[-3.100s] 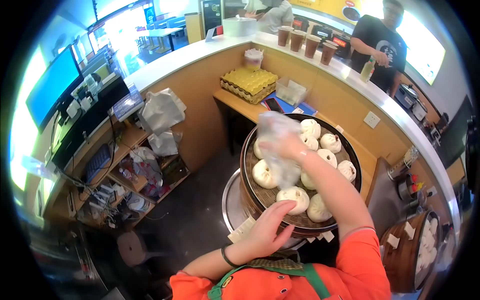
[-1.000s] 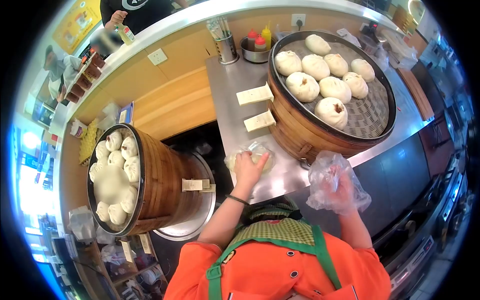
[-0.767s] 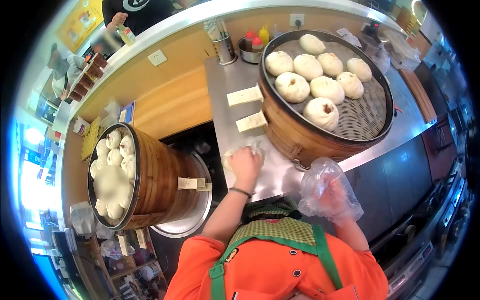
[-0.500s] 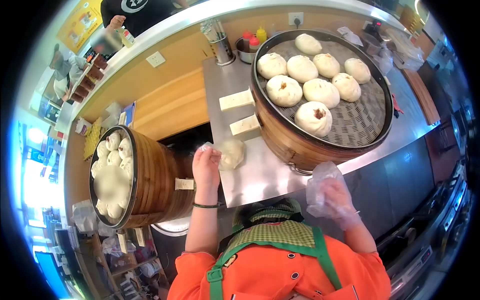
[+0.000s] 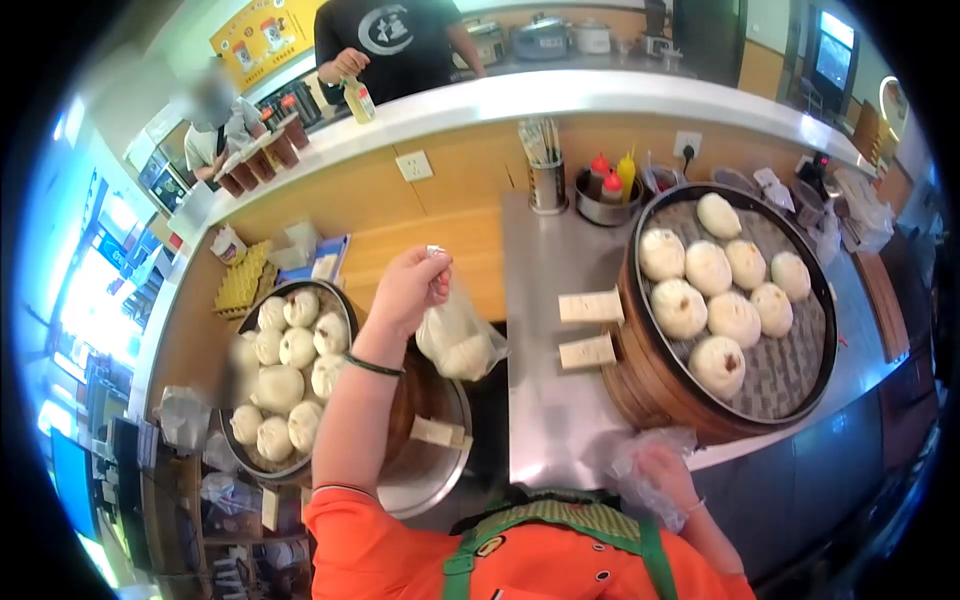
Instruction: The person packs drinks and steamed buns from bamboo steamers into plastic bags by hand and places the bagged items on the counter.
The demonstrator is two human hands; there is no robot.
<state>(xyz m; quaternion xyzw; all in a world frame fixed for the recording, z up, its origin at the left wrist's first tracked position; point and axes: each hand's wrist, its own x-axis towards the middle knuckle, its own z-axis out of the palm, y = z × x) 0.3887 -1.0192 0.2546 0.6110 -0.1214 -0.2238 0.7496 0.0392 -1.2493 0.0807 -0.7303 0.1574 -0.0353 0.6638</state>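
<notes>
My left hand [image 5: 415,287] is raised between the two steamers, its fingers closed on the top of a clear plastic bag [image 5: 460,335] that hangs down with a pale bun inside. Low at the right, my right hand [image 5: 665,475] sits inside a crumpled clear plastic bag [image 5: 638,462], near the steel counter's front edge; how its fingers close is blurred by the plastic. The right bamboo steamer [image 5: 640,385] bears several white buns [image 5: 733,318] on its mesh. Another steamer [image 5: 392,420] at the left is filled with several buns [image 5: 297,347].
Behind the steel counter [image 5: 545,400] stand a utensil holder [image 5: 546,185] and a bowl of sauce bottles [image 5: 608,205]. Across the white ledge [image 5: 560,95], a person in black [image 5: 390,45] holds a bottle [image 5: 358,100]; another person stands near several brown cups [image 5: 262,160].
My left hand has risen, lifting the bag with the bun off the steel counter. My right hand remains low in its plastic. The view has tilted up toward the ledge.
</notes>
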